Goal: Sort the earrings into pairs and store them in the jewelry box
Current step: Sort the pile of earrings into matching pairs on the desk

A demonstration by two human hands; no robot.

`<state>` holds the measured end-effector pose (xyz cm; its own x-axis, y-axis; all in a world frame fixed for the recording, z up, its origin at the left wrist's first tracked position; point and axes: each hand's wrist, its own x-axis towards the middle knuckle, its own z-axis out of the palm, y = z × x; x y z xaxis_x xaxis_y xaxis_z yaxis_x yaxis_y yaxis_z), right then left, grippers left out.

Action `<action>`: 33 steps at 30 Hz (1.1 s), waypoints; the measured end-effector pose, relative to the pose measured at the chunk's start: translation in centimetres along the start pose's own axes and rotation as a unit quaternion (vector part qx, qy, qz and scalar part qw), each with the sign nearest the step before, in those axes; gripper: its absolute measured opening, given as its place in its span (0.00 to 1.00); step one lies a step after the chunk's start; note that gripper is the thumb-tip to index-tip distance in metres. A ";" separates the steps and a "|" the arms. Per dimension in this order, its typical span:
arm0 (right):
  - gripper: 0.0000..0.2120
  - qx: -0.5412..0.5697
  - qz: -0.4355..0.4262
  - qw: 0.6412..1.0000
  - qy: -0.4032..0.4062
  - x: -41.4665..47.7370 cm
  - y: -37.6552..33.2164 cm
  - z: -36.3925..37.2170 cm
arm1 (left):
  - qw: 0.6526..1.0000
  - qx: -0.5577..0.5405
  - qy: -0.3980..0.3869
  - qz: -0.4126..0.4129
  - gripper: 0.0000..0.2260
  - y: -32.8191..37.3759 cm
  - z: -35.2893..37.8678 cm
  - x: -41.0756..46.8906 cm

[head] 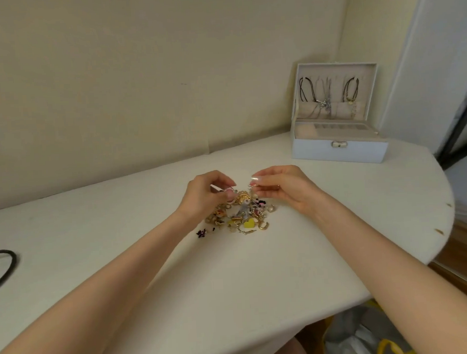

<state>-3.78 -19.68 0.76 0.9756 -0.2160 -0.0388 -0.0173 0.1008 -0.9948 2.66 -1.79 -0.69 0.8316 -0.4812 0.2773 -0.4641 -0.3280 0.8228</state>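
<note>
A heap of mixed earrings lies in the middle of the white table: gold hoops, a yellow heart, a large gold piece, small dark ones at its left edge. My left hand hovers over the heap's far left side, its fingertips pinching a small silvery earring. Opposite it, my right hand has its fingers curled and pinches a thin earring above the heap's far right side. The white jewelry box stands open at the back right, with necklaces hanging inside its lid.
A black cable loops on the table's left edge. The table's rounded right edge drops to a wooden floor. A bag with yellow handles sits under the table's front. A wall runs close behind.
</note>
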 end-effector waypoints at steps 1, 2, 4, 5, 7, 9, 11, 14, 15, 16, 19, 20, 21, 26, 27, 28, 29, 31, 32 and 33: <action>0.06 -0.019 0.001 1.000 0.016 -0.3 0.0 -0.7 | 1.000 0.005 -0.008 0.006 0.06 0.4 0.8 0.3; 0.07 -0.036 0.006 0.999 0.028 -0.6 -0.1 -1.5 | 1.000 0.007 -0.016 0.011 0.06 0.7 1.6 0.6; 0.10 -0.054 0.011 0.997 0.045 -1.1 -0.2 -3.1 | 0.999 -0.001 -0.036 0.016 0.05 1.3 3.1 1.2; 0.10 -0.057 0.011 0.997 0.052 -1.4 -0.2 -4.0 | 0.999 -0.004 -0.045 0.017 0.05 1.6 3.8 1.5; 0.11 -0.069 0.009 0.995 0.065 -1.8 -0.3 -5.5 | 0.998 0.009 -0.059 0.022 0.05 2.1 5.1 2.2; 0.10 -0.096 0.003 0.992 0.077 -2.1 -0.3 -6.9 | 0.996 0.038 -0.076 0.029 0.05 2.5 6.4 3.1; 0.09 -0.129 -0.006 0.988 0.083 -2.3 -0.3 -8.0 | 0.994 0.051 -0.095 0.030 0.05 2.9 7.6 3.9; 0.08 -0.157 -0.010 0.985 0.077 -2.5 -0.4 -9.3 | 0.992 0.050 -0.112 0.026 0.06 3.5 9.4 4.9; 0.08 -0.165 -0.010 0.983 0.074 -2.6 -0.4 -9.7 | 0.992 0.054 -0.115 0.026 0.06 3.6 9.9 5.2; 0.08 -0.174 -0.010 0.982 0.073 -2.5 -0.4 -10.0 | 0.991 0.061 -0.117 0.028 0.06 3.7 10.4 5.6; 0.09 -0.200 -0.002 0.975 0.093 -2.4 -0.3 -10.7 | 0.989 0.076 -0.123 0.030 0.07 3.9 11.6 6.5; 0.10 -0.204 0.006 0.973 0.110 -2.3 -0.2 -10.9 | 0.989 0.079 -0.122 0.031 0.07 3.9 11.9 6.8; 0.10 -0.206 0.013 0.970 0.128 -2.1 0.0 -10.9 | 0.989 0.084 -0.121 0.030 0.07 3.9 12.1 6.9; 0.10 -0.236 -0.004 0.956 0.174 -1.0 1.1 -10.8 | 0.988 0.095 -0.120 0.024 0.08 3.5 12.9 7.2; 0.09 -0.250 -0.007 0.952 0.178 -0.8 1.2 -10.7 | 0.988 0.095 -0.118 0.023 0.08 3.5 12.9 7.2; 0.09 -0.267 -0.009 0.947 0.179 -0.6 1.2 -10.6 | 0.989 0.095 -0.116 0.022 0.07 3.4 12.9 7.3; 0.09 -0.284 -0.011 0.942 0.180 -0.4 1.3 -10.5 | 0.989 0.094 -0.114 0.023 0.07 3.4 13.0 7.3; 0.08 -0.293 -0.011 0.938 0.183 0.1 1.4 -10.4 | 0.989 0.095 -0.112 0.025 0.07 3.4 13.0 7.5; 0.08 -0.286 -0.012 0.941 0.183 0.2 1.5 -10.4 | 0.989 0.096 -0.111 0.026 0.07 3.3 13.0 7.6; 0.08 -0.278 -0.014 0.943 0.182 0.3 1.5 -10.4 | 0.988 0.098 -0.112 0.027 0.07 3.3 13.0 7.6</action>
<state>-5.78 -29.66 -1.74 0.8392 -0.5407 0.0586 -0.2038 -0.4125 -0.8879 3.47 -17.07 -2.32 0.7257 -0.6630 0.1839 -0.5749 -0.4374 0.6915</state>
